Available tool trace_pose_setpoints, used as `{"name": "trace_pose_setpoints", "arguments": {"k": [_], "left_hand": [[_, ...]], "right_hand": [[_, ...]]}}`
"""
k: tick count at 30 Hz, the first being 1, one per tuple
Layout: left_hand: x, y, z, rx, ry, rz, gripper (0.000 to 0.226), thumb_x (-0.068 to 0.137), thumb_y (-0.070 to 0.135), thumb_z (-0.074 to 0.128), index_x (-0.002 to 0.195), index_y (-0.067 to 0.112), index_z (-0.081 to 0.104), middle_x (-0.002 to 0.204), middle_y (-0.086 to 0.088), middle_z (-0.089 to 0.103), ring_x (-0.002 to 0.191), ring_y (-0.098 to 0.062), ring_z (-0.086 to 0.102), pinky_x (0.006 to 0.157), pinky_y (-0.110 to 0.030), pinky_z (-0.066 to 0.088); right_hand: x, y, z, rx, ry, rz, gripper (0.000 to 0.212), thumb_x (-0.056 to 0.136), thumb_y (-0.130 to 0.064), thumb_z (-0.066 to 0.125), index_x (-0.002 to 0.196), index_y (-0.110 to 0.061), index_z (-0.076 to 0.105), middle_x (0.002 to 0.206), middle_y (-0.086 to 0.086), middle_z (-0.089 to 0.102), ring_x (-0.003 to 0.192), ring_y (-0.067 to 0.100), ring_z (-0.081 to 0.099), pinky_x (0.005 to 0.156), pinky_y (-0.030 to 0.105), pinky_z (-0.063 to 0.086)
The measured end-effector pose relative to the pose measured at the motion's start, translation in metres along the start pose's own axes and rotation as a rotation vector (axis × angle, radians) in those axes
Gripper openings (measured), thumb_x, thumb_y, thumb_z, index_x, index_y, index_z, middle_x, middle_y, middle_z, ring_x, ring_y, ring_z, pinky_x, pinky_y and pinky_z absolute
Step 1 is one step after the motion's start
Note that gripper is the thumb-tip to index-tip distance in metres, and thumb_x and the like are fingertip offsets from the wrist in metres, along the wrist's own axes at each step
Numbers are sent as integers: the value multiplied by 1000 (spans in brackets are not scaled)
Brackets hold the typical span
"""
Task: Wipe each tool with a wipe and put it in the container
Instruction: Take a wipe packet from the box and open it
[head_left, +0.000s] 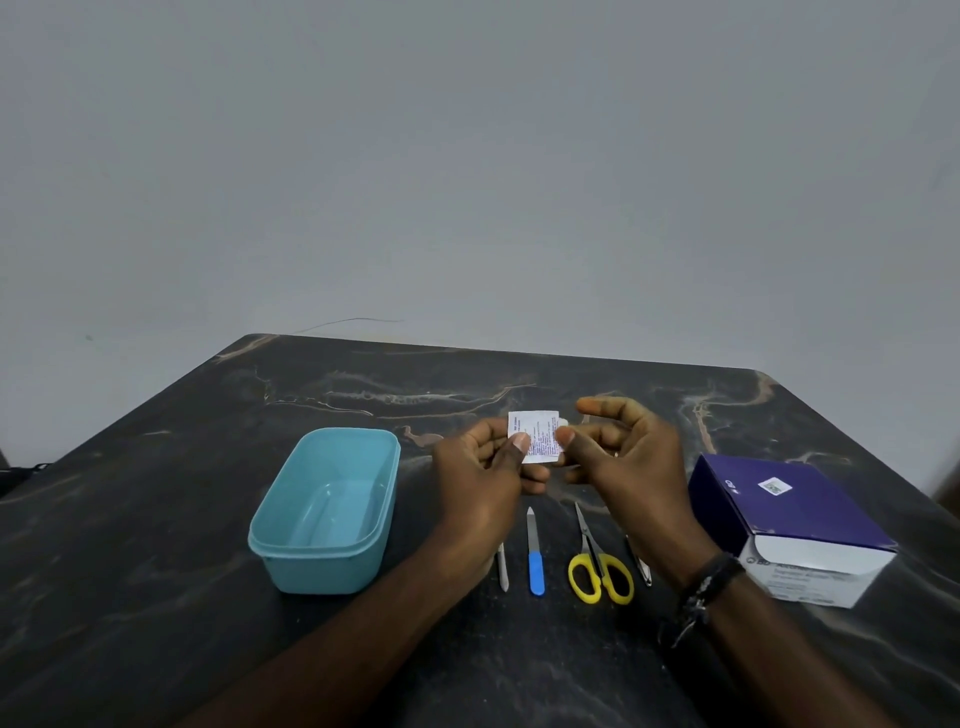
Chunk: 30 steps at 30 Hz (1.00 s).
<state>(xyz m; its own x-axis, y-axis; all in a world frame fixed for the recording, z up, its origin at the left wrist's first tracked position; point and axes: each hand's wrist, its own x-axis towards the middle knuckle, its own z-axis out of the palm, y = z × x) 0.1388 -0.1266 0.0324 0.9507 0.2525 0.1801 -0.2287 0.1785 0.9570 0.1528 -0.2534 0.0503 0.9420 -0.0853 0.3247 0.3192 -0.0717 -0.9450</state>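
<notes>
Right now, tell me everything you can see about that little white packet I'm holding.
The packet is a small, flat white square, apparently paper or foil, with blue print too small to read. It looks sealed and is held upright above the table, facing the camera. The left hand pinches its left edge and the right hand pinches its right edge. Nothing else touches it.

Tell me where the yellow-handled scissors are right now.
In the head view, the yellow-handled scissors lie on the table under the right hand, between the blue-handled nail file and a small metal tool.
</notes>
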Motion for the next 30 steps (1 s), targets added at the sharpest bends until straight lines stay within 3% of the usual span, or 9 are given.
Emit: {"name": "trace_pose_setpoints", "arguments": {"k": [5,8,10,13,16,19,21,25,30], "left_hand": [[2,1,-1,-14,50,-15,10,94,5,57,99,10,64,83,-10,73,54,-12,66,54,-24,58],[4,2,-3,-26,80,-34,13,93,5,59,105,6,64,85,-10,74,56,-14,67,55,-27,59],[4,2,-2,-35,59,-39,13,93,5,59,105,6,65,84,-10,74,56,-15,66,56,-28,59],[1,1,1,-17,11,-26,13,92,5,61,104,8,66,81,-12,73,57,-16,65,56,-28,58],[0,1,1,23,-15,-21,16,92,6,61,107,5,66,82,-13,73,58,-14,66,55,-26,57],[0,1,0,172,26,36,24,90,15,65,114,12,64,90,-3,72,67,-11,68,56,-24,54],[0,1,-2,347,52,128,29,89,21,67,117,17,61,93,5,67,79,-9,65,61,-19,50],[-4,2,-4,637,3,292,35,89,8,63,123,14,56,102,1,57,92,-11,55,68,-10,38],[-6,8,-6,796,-55,329,46,85,-3,58,128,12,51,117,-5,53,101,-12,50,66,-8,34]], "right_hand": [[2,2,-2,-20,90,-49,15,87,4,62,88,-11,61,78,8,70,64,13,70,53,25,57],[1,3,-2,-153,103,-72,29,89,9,52,79,-15,66,78,6,70,62,6,67,56,23,56],[0,3,-2,-219,63,-71,29,89,3,54,79,-19,70,75,6,71,62,9,66,57,26,54],[-4,1,0,-239,-35,-50,17,90,-21,63,77,-17,73,66,16,67,59,18,58,54,34,47],[-5,1,2,-310,-46,-43,22,89,-22,66,69,-15,69,55,5,63,51,9,55,50,27,46],[1,0,0,-412,29,-63,25,91,-19,63,67,-12,67,57,3,62,51,10,55,51,23,47],[10,2,-5,-595,108,-70,30,92,-19,60,65,-6,66,58,8,63,53,19,58,52,32,49],[22,14,-13,-949,139,-4,37,86,-10,56,50,-9,45,50,6,46,48,22,44,47,30,36],[23,20,-11,-1182,105,81,18,82,-13,61,69,-8,50,80,16,61,77,35,59,56,33,39]]}}
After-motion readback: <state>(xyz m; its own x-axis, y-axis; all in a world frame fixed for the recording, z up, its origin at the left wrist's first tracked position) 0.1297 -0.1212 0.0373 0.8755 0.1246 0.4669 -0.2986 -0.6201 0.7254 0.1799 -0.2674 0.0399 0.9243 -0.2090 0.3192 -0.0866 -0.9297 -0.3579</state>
